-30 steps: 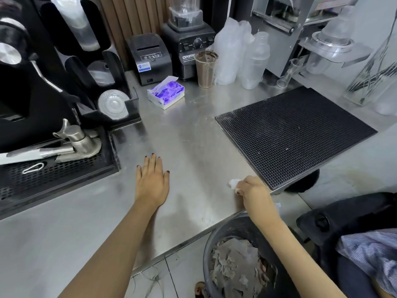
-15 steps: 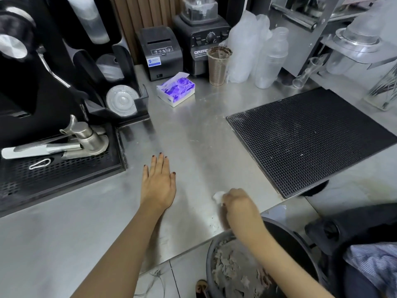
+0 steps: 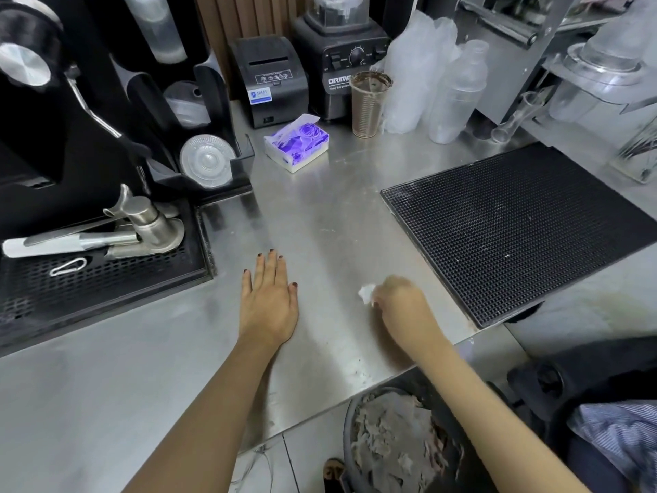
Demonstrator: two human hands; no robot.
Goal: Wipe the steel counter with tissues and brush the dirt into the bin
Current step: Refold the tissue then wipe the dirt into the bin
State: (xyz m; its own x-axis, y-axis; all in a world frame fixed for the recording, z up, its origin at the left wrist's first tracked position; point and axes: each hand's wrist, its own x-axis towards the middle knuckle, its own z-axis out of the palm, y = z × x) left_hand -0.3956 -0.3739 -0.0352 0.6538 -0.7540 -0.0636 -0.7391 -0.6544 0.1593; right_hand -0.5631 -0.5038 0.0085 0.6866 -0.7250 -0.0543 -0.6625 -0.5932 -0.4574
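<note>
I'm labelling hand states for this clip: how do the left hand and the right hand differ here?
The left hand lies flat on the steel counter, fingers straight, holding nothing; the right hand is curled round a white tissue. The left hand is sharp; the right hand is blurred. The right hand is nearer the black mat and the bin than the left hand. Both are palm down.

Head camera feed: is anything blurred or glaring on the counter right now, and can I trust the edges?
Head view: the right hand and its tissue are smeared by motion blur, while the left hand is sharp; soft glare streaks the steel counter; the tissue pack glows oversaturated purple; wide-angle distortion bows the frame edges.
</note>
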